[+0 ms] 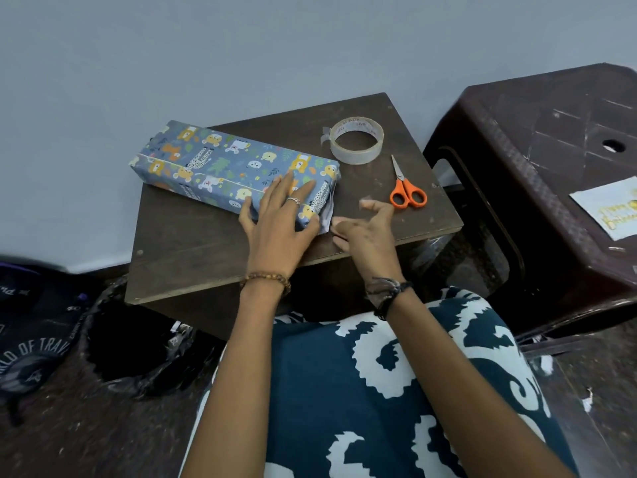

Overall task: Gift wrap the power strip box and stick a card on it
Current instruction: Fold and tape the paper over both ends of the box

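Observation:
The power strip box, covered in blue animal-print paper, lies slantwise on a small dark wooden table. My left hand rests flat on the box's near right end, fingers spread, pressing it down. Just right of that end, my right hand hovers with its fingers apart, fingertips beside a white paper flap sticking out of the box end. A small bit of clear tape seems to cling to its raised fingertips, though blur hides it. The greeting card lies on a brown plastic stool at the right.
A roll of clear tape and orange-handled scissors lie on the table right of the box. The brown plastic stool stands close on the right. A black bag-lined bin and a dark bag sit on the floor at left.

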### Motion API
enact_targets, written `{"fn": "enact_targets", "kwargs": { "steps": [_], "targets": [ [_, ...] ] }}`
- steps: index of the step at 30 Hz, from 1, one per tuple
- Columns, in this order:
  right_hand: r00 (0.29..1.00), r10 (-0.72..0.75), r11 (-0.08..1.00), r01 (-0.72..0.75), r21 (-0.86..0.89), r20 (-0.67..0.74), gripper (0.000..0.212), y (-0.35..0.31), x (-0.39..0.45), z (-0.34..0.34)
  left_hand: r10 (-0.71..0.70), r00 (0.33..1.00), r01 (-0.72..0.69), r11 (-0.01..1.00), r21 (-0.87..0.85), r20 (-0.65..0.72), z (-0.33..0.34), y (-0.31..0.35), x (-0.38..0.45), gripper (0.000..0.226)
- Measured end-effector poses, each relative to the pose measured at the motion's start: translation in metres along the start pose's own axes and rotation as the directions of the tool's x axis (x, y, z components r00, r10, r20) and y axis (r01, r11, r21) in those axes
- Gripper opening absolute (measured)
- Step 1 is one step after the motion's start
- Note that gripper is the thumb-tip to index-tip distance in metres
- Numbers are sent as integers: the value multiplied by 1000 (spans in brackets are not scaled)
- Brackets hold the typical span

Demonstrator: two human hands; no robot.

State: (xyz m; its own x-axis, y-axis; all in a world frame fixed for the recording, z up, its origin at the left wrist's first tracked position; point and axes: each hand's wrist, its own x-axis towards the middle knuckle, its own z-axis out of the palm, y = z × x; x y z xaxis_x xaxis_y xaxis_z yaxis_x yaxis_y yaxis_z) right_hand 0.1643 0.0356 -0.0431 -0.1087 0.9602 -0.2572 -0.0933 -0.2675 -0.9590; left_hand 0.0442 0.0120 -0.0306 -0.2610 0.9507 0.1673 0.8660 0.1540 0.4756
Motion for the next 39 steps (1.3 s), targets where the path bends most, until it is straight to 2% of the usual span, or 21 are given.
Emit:
{"fn": "enact_targets", "kwargs": {
  "steps": [3,9,15,20,29,35,39],
  "targets": [
    [997,74,991,-78,111,34,43,1,3,10,-4,1000,7,993,118,-20,2,4,0,49],
    [999,32,992,-30,123,-17,49,5,0,18,2,999,-8,984,180,35,-5,1,1,51],
    [1000,-11,995,13,98,-16,50,9,1,19,61,993,-77,982,172,101,-8,-6,0,56],
    [998,-65,998,65,-2,14,52,14,3,21,75,987,-102,976,194,140,-4,-10,-1,69],
    [992,-95,995,95,-2,81,51,-6,-8,14,117,987,-142,959,245,114,-1,-13,-3,70],
    [989,95,995,-91,-42,109,51,-15,-2,10,153,984,-169,961,220,87,1,-16,-4,66],
    [975,179,975,-193,107,128,22,-21,-10,7,159,982,-177,963,205,102,-1,-18,-3,67]
  ]
}}
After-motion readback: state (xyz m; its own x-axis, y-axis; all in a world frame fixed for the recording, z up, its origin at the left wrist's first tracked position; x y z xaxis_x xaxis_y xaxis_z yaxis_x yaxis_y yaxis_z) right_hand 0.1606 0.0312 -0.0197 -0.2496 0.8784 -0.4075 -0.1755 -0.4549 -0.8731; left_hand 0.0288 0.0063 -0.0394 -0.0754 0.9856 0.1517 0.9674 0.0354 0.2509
